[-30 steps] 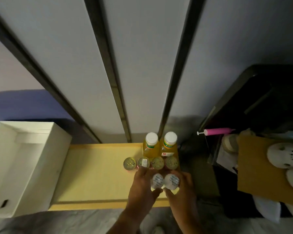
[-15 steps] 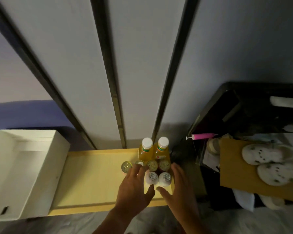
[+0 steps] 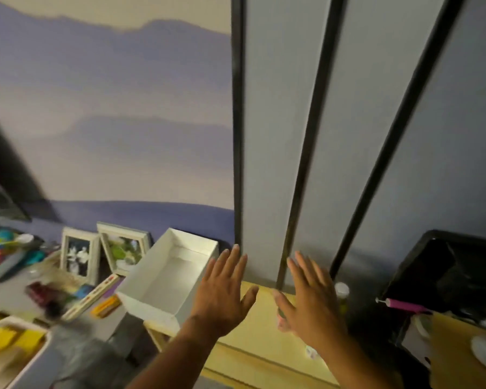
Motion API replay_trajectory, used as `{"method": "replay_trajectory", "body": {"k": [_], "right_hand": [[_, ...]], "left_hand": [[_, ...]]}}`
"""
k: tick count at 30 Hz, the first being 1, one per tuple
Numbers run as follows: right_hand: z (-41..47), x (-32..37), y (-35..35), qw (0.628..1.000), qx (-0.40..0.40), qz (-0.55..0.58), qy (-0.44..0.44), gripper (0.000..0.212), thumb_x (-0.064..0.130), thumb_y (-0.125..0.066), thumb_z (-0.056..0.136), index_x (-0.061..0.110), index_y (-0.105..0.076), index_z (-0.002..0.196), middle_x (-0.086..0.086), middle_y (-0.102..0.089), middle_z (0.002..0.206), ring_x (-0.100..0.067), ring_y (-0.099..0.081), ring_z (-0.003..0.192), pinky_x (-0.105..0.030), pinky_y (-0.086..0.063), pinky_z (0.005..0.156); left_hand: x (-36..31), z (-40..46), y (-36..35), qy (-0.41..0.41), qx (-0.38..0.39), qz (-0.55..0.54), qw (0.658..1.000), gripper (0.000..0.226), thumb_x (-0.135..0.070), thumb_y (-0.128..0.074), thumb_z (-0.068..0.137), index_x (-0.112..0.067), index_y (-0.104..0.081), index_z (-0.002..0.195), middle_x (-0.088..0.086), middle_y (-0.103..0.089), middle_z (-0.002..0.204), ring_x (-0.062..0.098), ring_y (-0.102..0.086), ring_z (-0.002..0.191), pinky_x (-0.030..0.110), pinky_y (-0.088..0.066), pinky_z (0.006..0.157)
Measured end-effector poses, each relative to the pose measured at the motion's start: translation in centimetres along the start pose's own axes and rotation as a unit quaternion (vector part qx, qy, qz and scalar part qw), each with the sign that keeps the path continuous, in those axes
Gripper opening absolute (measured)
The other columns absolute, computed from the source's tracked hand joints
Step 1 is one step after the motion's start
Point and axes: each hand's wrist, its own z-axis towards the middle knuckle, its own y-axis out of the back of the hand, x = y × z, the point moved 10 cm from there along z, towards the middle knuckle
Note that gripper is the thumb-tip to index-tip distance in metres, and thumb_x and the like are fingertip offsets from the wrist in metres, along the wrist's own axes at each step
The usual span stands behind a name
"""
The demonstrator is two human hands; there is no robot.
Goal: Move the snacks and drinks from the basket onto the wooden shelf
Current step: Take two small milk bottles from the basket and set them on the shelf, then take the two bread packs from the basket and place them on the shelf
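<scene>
The right hand (image 3: 310, 303) covers most of the drinks on the wooden shelf (image 3: 260, 329) (only one white-capped bottle (image 3: 342, 293) peeks out). Clutter at left is motion-blurred; the basket (image 3: 17, 352) is cropped.

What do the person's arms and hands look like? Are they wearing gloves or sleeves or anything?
No gloves at all. The left hand and the right hand are both bare. No rings, watch or bracelet show on the fingers or wrists. The forearms are bare too, with no sleeve in view right down to the bottom edge of the picture. The picture is a little blurry, so tiny details could be missed.
</scene>
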Motion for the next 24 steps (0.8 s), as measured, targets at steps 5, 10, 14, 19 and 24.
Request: {"method": "replay_trajectory", "body": {"k": [5,10,14,19,24], "right_hand": [[-1.5,12.6,-1.2,0.995,0.040,0.037,0.079,0.086,0.078,-0.018,0.086,0.030,-0.021,0.156,0.005,-0.014,0.166,-0.022,-0.014,0.152,-0.046,-0.019,0.123],[-4.2,27.3,-2.9,0.985,0.052,0.062,0.151,0.103,0.091,0.000,0.072,0.034,-0.020,0.155,0.007,-0.016,0.166,-0.022,-0.019,0.151,-0.043,-0.028,0.120],[-7.9,41.1,-5.3,0.968,0.076,0.096,0.217,0.091,0.086,-0.011,0.079,0.037,-0.013,0.156,0.010,-0.008,0.167,-0.019,-0.012,0.152,-0.042,-0.022,0.123],[-13.5,58.4,-9.7,0.951,0.102,0.112,0.269,0.080,0.074,-0.031,0.090,0.031,-0.020,0.156,0.005,-0.012,0.167,-0.022,-0.013,0.151,-0.043,-0.020,0.123],[-16.8,71.4,-12.6,0.943,0.114,0.111,0.291,0.075,0.068,-0.034,0.094,0.031,-0.017,0.157,0.005,-0.010,0.167,-0.022,-0.012,0.151,-0.041,-0.018,0.121]], "left_hand": [[8.6,-9.0,6.5,0.112,-0.021,0.005,0.993,0.077,-0.072,-0.011,0.093,-0.030,-0.008,0.157,-0.007,0.005,0.164,0.017,0.000,0.152,0.040,-0.004,0.124],[19.3,-19.7,13.3,0.217,-0.046,0.027,0.975,0.076,-0.071,-0.018,0.093,-0.031,-0.009,0.157,-0.008,0.004,0.164,0.016,-0.001,0.152,0.035,0.001,0.121],[28.6,-29.9,18.1,0.270,-0.065,0.045,0.960,0.076,-0.070,-0.017,0.093,-0.031,-0.006,0.157,-0.009,0.009,0.163,0.015,-0.001,0.152,0.037,-0.003,0.123],[40.3,-44.1,22.1,0.327,-0.062,0.062,0.941,0.075,-0.068,-0.022,0.094,-0.027,-0.020,0.156,-0.005,-0.007,0.165,0.020,-0.017,0.151,0.038,-0.013,0.121],[50.3,-54.0,24.7,0.368,-0.043,0.061,0.927,0.077,-0.070,-0.021,0.092,-0.027,-0.019,0.156,-0.003,-0.010,0.165,0.020,-0.014,0.151,0.038,-0.013,0.121]]}}
